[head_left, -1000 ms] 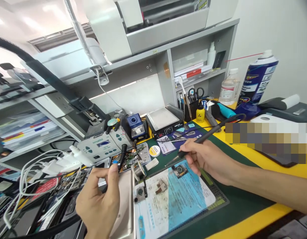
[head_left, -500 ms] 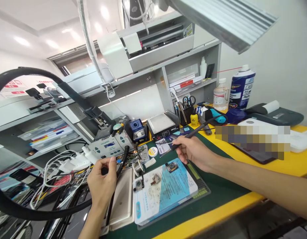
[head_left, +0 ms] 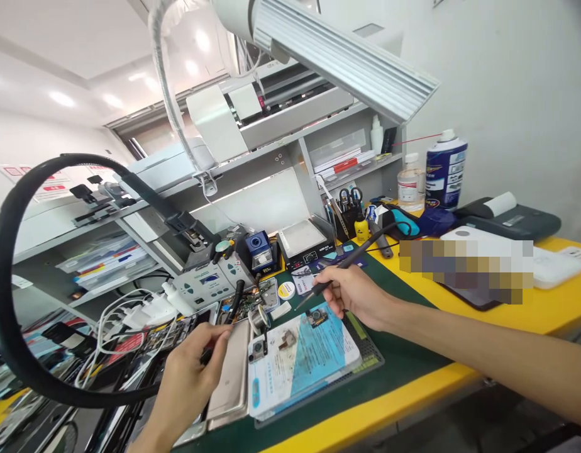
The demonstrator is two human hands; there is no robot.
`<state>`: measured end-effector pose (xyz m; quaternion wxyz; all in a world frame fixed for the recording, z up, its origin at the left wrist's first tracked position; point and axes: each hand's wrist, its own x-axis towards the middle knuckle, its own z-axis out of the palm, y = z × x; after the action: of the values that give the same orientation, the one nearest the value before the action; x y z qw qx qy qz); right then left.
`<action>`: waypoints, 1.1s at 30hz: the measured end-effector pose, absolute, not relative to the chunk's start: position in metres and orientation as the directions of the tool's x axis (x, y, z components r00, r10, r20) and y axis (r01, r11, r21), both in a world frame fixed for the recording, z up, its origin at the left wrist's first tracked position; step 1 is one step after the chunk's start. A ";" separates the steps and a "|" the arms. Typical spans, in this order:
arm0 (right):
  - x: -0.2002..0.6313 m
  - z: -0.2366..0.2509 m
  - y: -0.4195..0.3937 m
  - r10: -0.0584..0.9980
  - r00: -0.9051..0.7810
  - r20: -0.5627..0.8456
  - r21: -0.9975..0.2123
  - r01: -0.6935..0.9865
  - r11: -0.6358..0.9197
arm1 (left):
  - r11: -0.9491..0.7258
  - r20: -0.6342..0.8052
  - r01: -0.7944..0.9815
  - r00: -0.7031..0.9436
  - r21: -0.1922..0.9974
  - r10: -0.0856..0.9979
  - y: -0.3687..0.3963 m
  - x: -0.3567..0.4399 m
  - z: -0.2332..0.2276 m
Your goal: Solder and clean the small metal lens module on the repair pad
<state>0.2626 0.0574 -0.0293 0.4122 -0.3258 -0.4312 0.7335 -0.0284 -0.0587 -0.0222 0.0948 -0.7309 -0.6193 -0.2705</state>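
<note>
My right hand [head_left: 354, 292] is wrapped round the black handle of a soldering iron [head_left: 349, 258], its thin tip slanting down left above the far edge of a blue-and-white box [head_left: 319, 352]. My left hand [head_left: 196, 365] is closed, thumb against forefinger, beside the box and over gold-coloured phone backs [head_left: 229, 377]; what it pinches is hidden. A thick black hose [head_left: 2, 302] loops from the left, passes behind this hand and reaches the grey rework station [head_left: 208, 286]. On the box lie two small camera modules, one dark [head_left: 317, 316] and one at the left [head_left: 257, 347], and a brownish metal part [head_left: 287, 340].
A solder spool [head_left: 258, 319], a round yellow-and-white tin [head_left: 286, 290] and a tray of small parts [head_left: 270, 294] stand behind the box. White chargers and cables [head_left: 144, 308] crowd the left. Spray can [head_left: 445, 173] and white device [head_left: 507, 251] are right; a lamp [head_left: 347, 56] hangs overhead.
My left hand has moved down, towards me, with its fingers still pinched. My right hand has come slightly left and the iron's tip now shows over the box's far edge. The view has shifted.
</note>
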 end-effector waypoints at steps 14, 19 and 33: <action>0.263 -0.036 0.065 0.815 -0.553 -0.173 -0.872 -0.300 -0.388 | -0.286 0.453 0.944 0.330 -0.165 0.828 -0.040 -0.046 -0.038; 0.264 -0.036 0.067 0.787 -0.585 -0.196 -0.845 -0.306 -0.438 | -0.295 0.465 0.929 0.367 -0.223 0.806 -0.030 -0.052 -0.046; 0.265 -0.034 0.069 0.812 -0.541 -0.218 -0.838 -0.323 -0.440 | -0.315 0.506 0.949 0.267 0.011 0.820 -0.022 -0.043 -0.027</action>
<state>0.2645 0.0691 -0.0338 0.3605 -0.3159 -0.3875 0.7875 -0.0431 -0.0217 -0.0273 0.1490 -0.7817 -0.5659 -0.2157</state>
